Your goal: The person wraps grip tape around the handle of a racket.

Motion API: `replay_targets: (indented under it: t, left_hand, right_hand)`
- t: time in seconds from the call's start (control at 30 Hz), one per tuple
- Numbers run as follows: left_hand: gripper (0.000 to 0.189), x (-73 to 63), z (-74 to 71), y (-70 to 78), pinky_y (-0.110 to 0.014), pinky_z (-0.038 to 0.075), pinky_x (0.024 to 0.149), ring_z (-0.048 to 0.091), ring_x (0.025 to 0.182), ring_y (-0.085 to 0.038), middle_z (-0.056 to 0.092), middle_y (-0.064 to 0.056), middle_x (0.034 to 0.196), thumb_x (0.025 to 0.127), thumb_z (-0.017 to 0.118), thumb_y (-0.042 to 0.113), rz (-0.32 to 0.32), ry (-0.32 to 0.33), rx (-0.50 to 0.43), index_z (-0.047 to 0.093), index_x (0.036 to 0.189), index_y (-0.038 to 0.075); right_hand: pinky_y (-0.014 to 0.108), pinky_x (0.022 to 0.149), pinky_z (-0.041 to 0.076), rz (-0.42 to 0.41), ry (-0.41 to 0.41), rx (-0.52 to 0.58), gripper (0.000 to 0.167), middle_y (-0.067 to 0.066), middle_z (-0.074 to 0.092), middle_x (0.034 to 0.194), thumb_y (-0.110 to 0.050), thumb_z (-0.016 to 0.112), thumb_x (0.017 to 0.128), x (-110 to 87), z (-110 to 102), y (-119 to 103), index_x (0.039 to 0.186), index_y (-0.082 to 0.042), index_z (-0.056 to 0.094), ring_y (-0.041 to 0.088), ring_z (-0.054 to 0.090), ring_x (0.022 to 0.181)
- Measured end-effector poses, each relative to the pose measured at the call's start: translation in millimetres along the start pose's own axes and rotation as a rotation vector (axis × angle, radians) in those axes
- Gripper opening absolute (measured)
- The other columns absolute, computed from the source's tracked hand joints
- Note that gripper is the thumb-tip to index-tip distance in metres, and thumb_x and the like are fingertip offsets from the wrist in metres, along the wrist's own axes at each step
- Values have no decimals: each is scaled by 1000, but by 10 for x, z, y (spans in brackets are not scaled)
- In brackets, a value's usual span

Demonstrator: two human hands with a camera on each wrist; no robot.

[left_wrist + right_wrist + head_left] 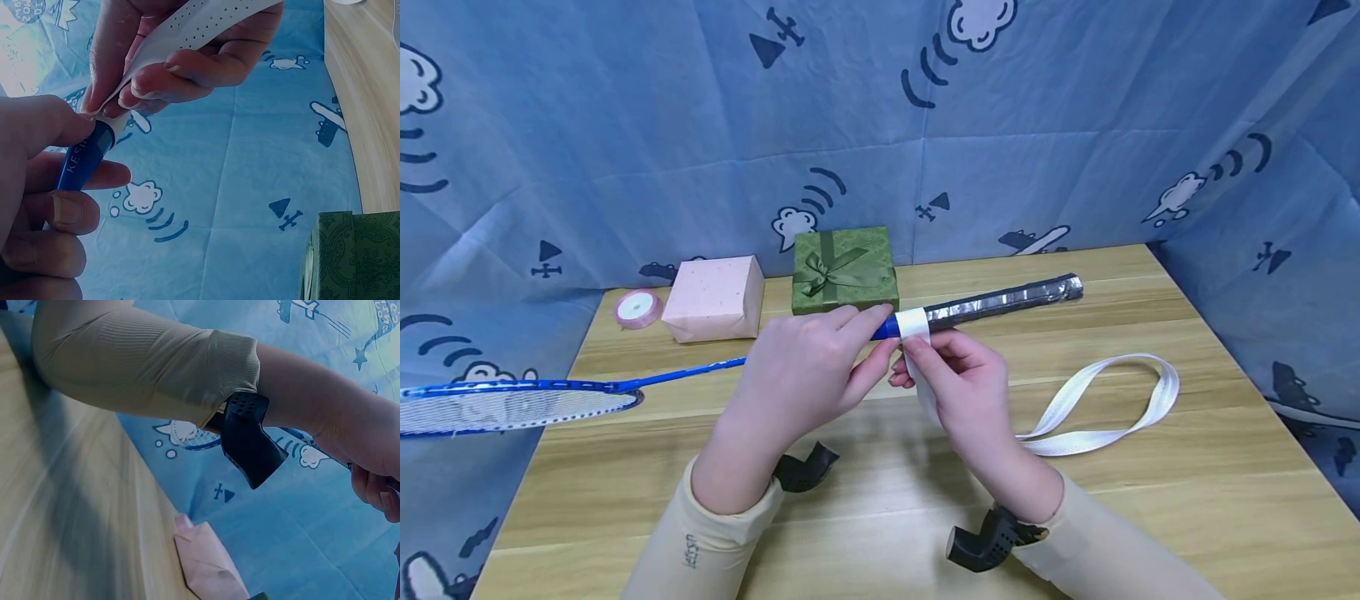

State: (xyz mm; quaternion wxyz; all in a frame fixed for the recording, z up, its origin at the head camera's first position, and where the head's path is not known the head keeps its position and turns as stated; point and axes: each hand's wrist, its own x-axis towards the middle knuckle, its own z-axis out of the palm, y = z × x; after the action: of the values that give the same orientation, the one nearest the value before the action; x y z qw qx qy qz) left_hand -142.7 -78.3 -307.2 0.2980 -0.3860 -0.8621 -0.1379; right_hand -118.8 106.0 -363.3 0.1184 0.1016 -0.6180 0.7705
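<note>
My left hand (808,362) grips the blue badminton racket (685,373) above the wooden table (865,525); my right hand (966,383) pinches the white perforated tape (913,323) where it bands the dark, shiny handle (1000,305). A slackened pinch could loosen or crease that band. The stringed head (512,410) reaches past the table's left edge; the green ribboned box (846,271) sits just beyond my left hand, leaving more room rightward.

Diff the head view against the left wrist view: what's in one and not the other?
Only head: the racket's strung head, the pink box and the bow on the green box.
Only left wrist: holes in the white tape and lettering on the blue cone.
Both: the hands, left hand gripping the blue cone and right hand pinching the white tape, plus green box, wooden table and patterned backdrop.
</note>
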Motion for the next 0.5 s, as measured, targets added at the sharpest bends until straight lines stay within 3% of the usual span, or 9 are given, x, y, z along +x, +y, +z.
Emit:
replay_targets:
  t: [0.27,0.5]
  left_hand:
    - [32,6,-32,1,-27,39,43,57,53,-11,74,2,84,102,61,30,-17,-39,-50,69,127,12]
    - [28,-6,-74,3,-26,35,45,46,50,-9,68,4,79,105,61,23,12,-28,-134,65,133,19]
  right_hand:
    - [40,66,63,7,3,24,17,7,74,76,2,66,98,7,-9,22,92,18,66,20,73,63]
    - [40,67,63,0,-37,47,15,6,73,75,4,62,99,23,-24,53,89,15,66,19,73,64]
